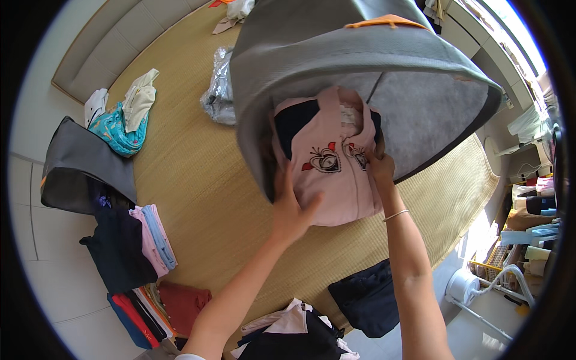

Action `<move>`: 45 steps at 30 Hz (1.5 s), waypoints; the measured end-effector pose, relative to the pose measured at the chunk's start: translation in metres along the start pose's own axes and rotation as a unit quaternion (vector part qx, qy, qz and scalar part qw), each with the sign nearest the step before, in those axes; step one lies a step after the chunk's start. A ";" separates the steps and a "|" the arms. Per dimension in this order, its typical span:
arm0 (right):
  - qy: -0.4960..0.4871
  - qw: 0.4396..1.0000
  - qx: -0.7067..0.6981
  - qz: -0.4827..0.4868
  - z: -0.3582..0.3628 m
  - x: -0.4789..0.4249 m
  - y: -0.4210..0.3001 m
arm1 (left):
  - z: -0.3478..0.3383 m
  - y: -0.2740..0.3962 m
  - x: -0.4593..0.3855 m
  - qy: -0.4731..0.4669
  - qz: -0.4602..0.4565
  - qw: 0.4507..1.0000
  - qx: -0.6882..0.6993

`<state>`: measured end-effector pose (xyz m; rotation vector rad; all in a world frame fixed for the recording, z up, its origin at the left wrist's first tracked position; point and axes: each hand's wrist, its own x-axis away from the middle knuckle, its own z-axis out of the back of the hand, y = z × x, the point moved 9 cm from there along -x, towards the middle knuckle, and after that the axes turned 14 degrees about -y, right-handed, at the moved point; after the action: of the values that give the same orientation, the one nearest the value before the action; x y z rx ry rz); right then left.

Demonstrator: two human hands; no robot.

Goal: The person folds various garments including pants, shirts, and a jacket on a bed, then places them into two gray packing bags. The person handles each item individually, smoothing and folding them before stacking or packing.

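Observation:
A folded pink zip jacket [333, 189] with dark shoulder panels and embroidered heart shapes lies partly inside the mouth of a large grey fabric storage bag [315, 49]. My right hand [381, 165] grips the jacket's right side. On its left side rests my left hand [292, 211], thumb spread over the pink cloth and slightly blurred; its fingertips are partly hidden beside the bag's edge. The bag stands on a woven mat [202, 180], its opening towards me and an orange tab on its upper side.
Left are a smaller grey bag [94, 157], teal cloth [119, 130] and stacks of folded clothes [153, 238]. A clear plastic bundle [220, 90] touches the large bag. Dark folded garments [369, 297] lie at the near edge. A white-based stand [463, 288] is at right.

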<state>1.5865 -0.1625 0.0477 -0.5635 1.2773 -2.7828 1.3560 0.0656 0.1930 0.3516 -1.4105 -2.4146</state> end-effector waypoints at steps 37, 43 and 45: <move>0.056 0.897 0.193 0.395 0.020 0.137 -0.143 | 0.061 -0.051 0.053 0.010 0.147 0.982 -0.118; -0.154 0.792 0.343 0.481 -0.026 0.231 -0.099 | 0.032 -0.052 0.068 -0.004 0.114 0.987 -0.110; -0.146 0.773 0.387 0.480 -0.040 0.231 -0.105 | 0.025 -0.062 0.073 -0.002 0.104 0.985 -0.134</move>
<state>1.3704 -0.1042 0.1737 -0.1601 0.1314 -1.9169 1.2703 0.0851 0.1470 0.1270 -1.0462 -2.3881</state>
